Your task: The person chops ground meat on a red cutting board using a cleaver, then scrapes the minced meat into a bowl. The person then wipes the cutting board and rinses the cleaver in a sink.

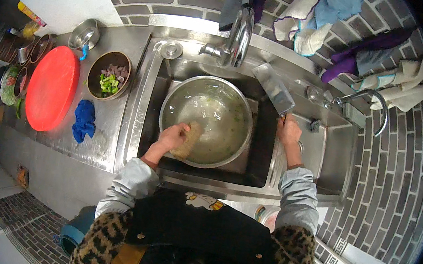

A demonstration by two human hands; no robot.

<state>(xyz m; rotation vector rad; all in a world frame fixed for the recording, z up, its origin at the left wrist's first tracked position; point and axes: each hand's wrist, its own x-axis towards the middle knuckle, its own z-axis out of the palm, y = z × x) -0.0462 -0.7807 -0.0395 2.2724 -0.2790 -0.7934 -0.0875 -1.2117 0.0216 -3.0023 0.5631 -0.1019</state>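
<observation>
My left hand (172, 139) grips a tan scrubber, perhaps a loofah (188, 143), over the near left rim of a large round metal basin (248, 136). Cloudy water with green bits fills the lower part of the basin, which sits in the left sink bowl (260, 154). In my right hand (290, 130) is the handle of a cleaver (274, 88). The cleaver's broad blade points away from me, up and to the left, over the divider side of the sink. My fingers hide most of its handle.
A chrome faucet (242, 37) rises behind the basin, and a second faucet (374, 96) stands at right. On the left counter are a bowl of chopped meat and green pieces (109, 76), a red cutting board (52, 88), a blue cloth (84, 120) and a metal pot (84, 35).
</observation>
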